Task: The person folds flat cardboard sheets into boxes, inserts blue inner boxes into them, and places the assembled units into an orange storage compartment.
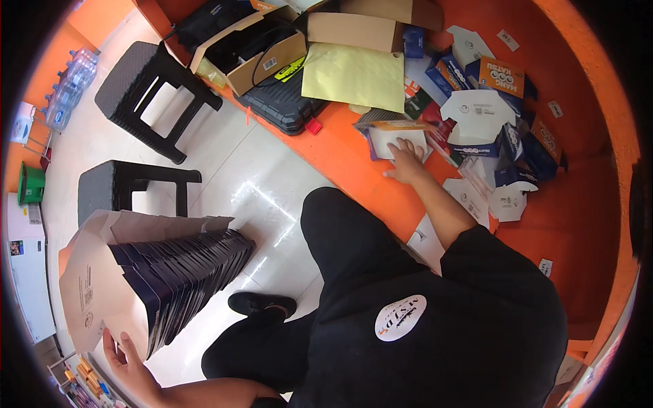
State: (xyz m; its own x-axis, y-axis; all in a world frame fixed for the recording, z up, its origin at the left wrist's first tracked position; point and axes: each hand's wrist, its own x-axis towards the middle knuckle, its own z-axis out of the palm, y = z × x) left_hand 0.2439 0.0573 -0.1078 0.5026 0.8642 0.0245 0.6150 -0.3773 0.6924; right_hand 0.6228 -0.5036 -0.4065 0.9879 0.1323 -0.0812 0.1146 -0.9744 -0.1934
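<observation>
My left hand is at the lower left, thumb and fingers apart, touching the near rim of a tall stack of nested cardboard food boxes. The boxes are dark blue outside and whitish inside, with flaps spread at the uppermost one. On the orange bench, my right hand lies with fingers spread over the white inside of a partly folded carton. An orange printed edge shows at that carton's far side. Whether the right fingertips grip any of the card, I cannot make out.
Loose blue, orange and white cartons lie heaped on the orange bench. Behind are a yellow sheet, a black hard case and an opened brown box. Two black stools stand left, with water bottles beyond.
</observation>
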